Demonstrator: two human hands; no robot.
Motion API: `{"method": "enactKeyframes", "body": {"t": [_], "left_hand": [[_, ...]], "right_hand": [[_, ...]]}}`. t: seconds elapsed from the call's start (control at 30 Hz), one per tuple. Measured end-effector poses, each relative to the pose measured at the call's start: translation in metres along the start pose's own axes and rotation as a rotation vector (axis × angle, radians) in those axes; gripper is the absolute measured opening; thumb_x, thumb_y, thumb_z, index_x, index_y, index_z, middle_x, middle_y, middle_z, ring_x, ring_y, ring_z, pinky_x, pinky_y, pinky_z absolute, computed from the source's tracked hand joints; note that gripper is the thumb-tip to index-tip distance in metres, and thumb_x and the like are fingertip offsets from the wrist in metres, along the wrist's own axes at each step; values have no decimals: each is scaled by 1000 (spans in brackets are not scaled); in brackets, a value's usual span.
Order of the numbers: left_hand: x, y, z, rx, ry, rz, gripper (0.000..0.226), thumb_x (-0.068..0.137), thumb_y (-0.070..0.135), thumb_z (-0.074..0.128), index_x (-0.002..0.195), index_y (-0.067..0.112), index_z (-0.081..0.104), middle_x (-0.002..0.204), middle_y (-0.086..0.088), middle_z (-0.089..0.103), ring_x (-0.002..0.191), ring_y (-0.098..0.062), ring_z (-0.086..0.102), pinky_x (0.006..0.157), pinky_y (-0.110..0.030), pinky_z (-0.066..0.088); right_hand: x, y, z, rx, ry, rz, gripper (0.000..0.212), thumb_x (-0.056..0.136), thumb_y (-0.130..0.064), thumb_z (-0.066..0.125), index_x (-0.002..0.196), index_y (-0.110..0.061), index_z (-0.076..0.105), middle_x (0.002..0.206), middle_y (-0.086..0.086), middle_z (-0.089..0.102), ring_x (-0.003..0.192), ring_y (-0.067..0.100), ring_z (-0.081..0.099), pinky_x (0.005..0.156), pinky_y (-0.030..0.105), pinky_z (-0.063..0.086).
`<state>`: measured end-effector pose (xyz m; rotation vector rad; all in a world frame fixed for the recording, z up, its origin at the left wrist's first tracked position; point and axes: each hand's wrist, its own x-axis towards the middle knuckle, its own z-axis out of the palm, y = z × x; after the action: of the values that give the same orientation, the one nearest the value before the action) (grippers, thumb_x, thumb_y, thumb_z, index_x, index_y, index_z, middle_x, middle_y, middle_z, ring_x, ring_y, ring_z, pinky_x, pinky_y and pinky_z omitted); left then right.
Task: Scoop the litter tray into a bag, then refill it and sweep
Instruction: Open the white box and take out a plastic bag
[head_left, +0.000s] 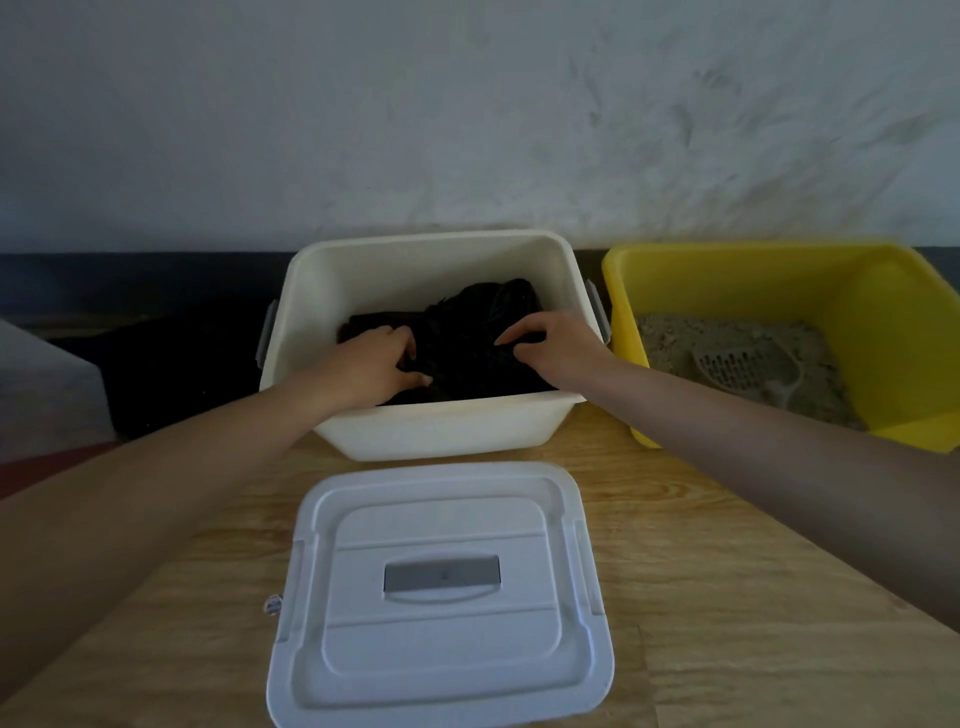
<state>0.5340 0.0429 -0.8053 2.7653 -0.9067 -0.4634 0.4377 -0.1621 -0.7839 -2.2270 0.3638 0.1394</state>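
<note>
Here L hand (382, 364) and R hand (550, 345) both pinch the bag (467, 340) in the bin (415, 415); likely thin, limp, slippery film, so grip at mouth edge, not mid-fold.

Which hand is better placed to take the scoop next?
Probably the right hand: it and the left hand grip the black bag, but it is nearer the yellow tray, where the scoop lies.

Showing dim, cool light with soft shadows. Bowing lines toward the edges, smearing the far rim of the yellow tray (753, 249).
</note>
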Motion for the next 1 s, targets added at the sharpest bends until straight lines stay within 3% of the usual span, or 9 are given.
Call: {"method": "enactKeyframes", "body": {"t": [0.13,0.33,0.47,0.57,0.67,0.7,0.8,0.9,1.0], "left_hand": [[2,1,2,-56,-133,-70,53,84,52,62,117,12,53,114,-7,57,100,-20,53,76,-29,42],[-3,3,-3,-109,-182,-111,59,78,49,71,121,13,52,111,-4,58,97,-18,55,80,-30,49],[-4,4,-6,-82,-186,-123,52,79,39,74,117,6,61,108,-8,64,97,-21,60,84,-34,52],[-5,5,-8,-72,-159,-95,39,80,29,75,111,7,69,107,-8,68,97,-20,60,81,-29,48],[-7,4,-13,-110,-90,-74,28,78,26,76,101,9,72,97,-2,66,89,-15,56,70,-25,40],[-7,4,-16,-134,-63,-76,26,78,26,76,98,10,71,95,-1,64,89,-14,55,69,-25,39],[-7,4,-27,-224,12,-72,18,78,24,76,88,13,66,86,2,60,87,-16,55,62,-21,38],[-7,5,-38,-291,143,-74,20,79,25,75,88,14,61,81,2,56,82,-14,53,58,-13,34],[-9,7,-50,-339,250,-60,20,83,25,71,88,12,57,87,-5,58,83,-17,52,61,-13,34]], "right_hand": [[3,0,3,-72,-49,23,24,94,-11,55,113,-19,68,108,-1,61,67,1,45,57,13,34],[0,-3,5,-214,-79,63,28,95,-15,56,121,-12,65,125,5,62,110,18,57,80,21,40],[-1,-5,7,-244,-68,74,27,93,-15,58,118,-8,66,119,9,65,106,20,59,78,22,41],[0,-4,6,-215,-61,78,33,90,-13,63,123,-11,63,123,5,62,112,19,57,80,20,41],[-1,-3,4,-117,-17,92,48,83,-13,72,128,-14,54,95,-4,60,98,16,57,67,18,42],[-2,-4,4,-107,-14,95,58,81,-15,74,133,-14,48,90,-5,58,96,16,57,69,19,44],[-3,-5,4,-168,-26,86,80,75,-24,80,141,-10,37,104,5,60,110,24,57,84,30,46],[-6,-6,0,-170,-29,74,70,76,-24,80,136,-6,49,83,-5,53,98,19,55,77,26,40],[-13,-8,-7,-142,-1,34,39,82,-22,75,117,-7,66,80,-8,57,85,12,55,64,14,38]]}}
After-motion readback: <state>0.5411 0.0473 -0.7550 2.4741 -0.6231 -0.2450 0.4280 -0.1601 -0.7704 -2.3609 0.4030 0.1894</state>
